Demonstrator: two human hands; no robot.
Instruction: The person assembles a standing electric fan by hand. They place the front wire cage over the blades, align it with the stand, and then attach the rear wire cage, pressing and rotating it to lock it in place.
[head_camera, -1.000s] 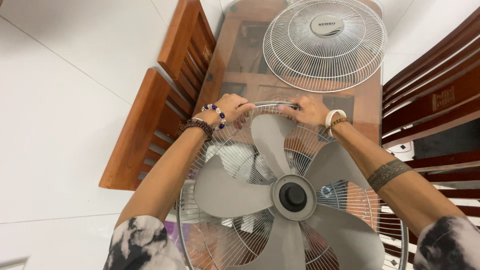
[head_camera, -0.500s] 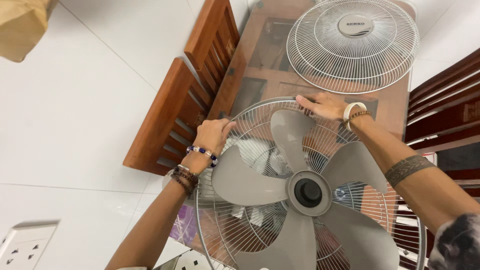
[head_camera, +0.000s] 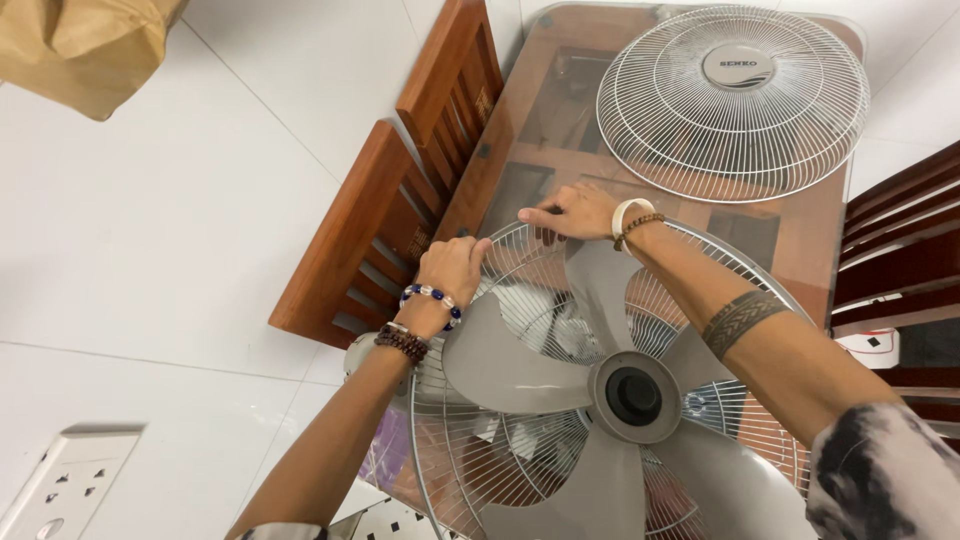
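A grey fan with several blades (head_camera: 520, 365) and a round hub (head_camera: 633, 395) stands below me, its rear wire guard (head_camera: 470, 470) ringed by a metal rim. My left hand (head_camera: 450, 268), with bead bracelets on the wrist, grips that rim at the upper left. My right hand (head_camera: 572, 212), wearing a white bangle and a bead bracelet, rests fingers-down on the top of the rim, reaching across above the blades. A detached white front guard (head_camera: 733, 105) with a round centre cap lies flat on the glass-topped wooden table (head_camera: 530, 130) beyond the fan.
Two wooden chairs (head_camera: 380, 220) stand against the table's left side, and more chair backs (head_camera: 900, 250) are at the right. A white wall socket (head_camera: 60, 485) is at lower left. A brown paper bag (head_camera: 80, 45) shows at top left. The floor is white tile.
My right hand slid left along the top of the rim toward my left hand. My left hand, which moved from the top down to the upper left, stayed there. The view shifted.
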